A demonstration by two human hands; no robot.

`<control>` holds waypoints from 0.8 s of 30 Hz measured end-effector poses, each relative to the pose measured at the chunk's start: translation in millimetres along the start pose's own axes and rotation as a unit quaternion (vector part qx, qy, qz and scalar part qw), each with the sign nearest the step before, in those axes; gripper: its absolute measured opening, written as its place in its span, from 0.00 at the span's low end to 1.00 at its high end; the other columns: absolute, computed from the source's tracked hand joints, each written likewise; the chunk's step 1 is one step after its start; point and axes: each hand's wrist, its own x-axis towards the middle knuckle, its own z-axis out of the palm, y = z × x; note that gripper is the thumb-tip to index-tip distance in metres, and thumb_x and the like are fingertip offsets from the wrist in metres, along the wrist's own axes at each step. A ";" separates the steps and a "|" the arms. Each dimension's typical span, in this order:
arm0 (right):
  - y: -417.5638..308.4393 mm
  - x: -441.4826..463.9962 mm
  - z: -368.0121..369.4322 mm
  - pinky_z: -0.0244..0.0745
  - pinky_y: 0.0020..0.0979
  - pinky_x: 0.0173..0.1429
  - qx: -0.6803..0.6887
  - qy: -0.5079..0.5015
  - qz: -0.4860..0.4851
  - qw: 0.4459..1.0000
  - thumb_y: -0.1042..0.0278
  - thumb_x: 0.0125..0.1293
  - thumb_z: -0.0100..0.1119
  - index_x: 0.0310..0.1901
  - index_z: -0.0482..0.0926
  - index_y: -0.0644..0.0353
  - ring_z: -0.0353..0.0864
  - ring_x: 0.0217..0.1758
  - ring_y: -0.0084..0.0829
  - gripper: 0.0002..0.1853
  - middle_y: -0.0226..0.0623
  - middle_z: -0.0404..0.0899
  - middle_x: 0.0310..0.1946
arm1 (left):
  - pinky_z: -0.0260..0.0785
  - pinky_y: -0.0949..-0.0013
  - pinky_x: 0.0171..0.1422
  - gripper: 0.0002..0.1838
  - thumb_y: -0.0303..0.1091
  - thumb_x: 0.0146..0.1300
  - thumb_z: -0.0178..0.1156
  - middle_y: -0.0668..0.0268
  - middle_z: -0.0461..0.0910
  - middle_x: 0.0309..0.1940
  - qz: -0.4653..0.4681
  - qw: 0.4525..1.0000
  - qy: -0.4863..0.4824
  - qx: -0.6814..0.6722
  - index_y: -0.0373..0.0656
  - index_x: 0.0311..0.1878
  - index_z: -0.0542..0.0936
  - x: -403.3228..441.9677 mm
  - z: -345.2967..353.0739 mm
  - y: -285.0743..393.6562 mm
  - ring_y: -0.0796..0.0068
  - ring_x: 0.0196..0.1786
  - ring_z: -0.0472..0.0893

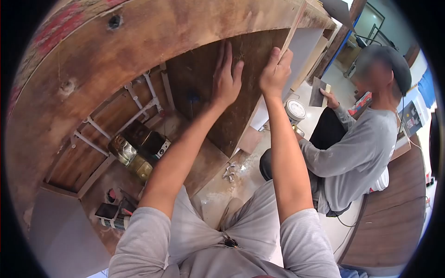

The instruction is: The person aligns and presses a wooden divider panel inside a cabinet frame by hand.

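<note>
A brown wooden panel stands upright inside a large wooden cabinet with a curved-looking top board. My left hand lies against the panel's face, fingers stretched upward and thumb apart. Farther right, my right hand is wrapped round the panel's front edge, near a thin light wood strip that runs up to the top board. A pale side surface shows to the right of that edge.
White pipes, metal cans and a dark tool case are in the cabinet. Right, a seated co-worker holds a flat blade beside a white bucket. Scraps lie on the floor.
</note>
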 end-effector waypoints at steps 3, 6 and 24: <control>-2.3 -1.9 0.4 0.70 0.52 0.39 -0.018 -0.002 0.009 1.000 0.53 0.73 0.47 0.46 0.69 0.64 0.77 0.38 0.64 0.19 0.59 0.79 0.31 | 0.52 0.57 0.75 0.31 0.41 0.72 0.49 0.42 0.56 0.71 0.053 0.998 -0.010 -0.012 0.34 0.72 0.58 27.6 1.4 7.2 0.45 0.73 0.57; 1.3 -1.1 1.5 0.70 0.52 0.39 -0.022 -0.003 0.017 1.000 0.52 0.72 0.48 0.45 0.69 0.64 0.77 0.38 0.63 0.19 0.58 0.79 0.32 | 0.52 0.56 0.75 0.31 0.43 0.72 0.49 0.40 0.56 0.70 0.043 0.999 -0.014 -0.022 0.36 0.72 0.58 45.6 15.0 10.5 0.43 0.73 0.57; 7.9 -1.0 8.5 0.73 0.44 0.42 0.004 0.003 -0.004 1.000 0.48 0.72 0.47 0.46 0.71 0.66 0.80 0.39 0.56 0.23 0.54 0.81 0.34 | 0.54 0.53 0.73 0.32 0.42 0.68 0.55 0.43 0.54 0.72 0.081 0.997 -0.004 -0.004 0.37 0.70 0.63 31.9 16.4 5.1 0.42 0.71 0.58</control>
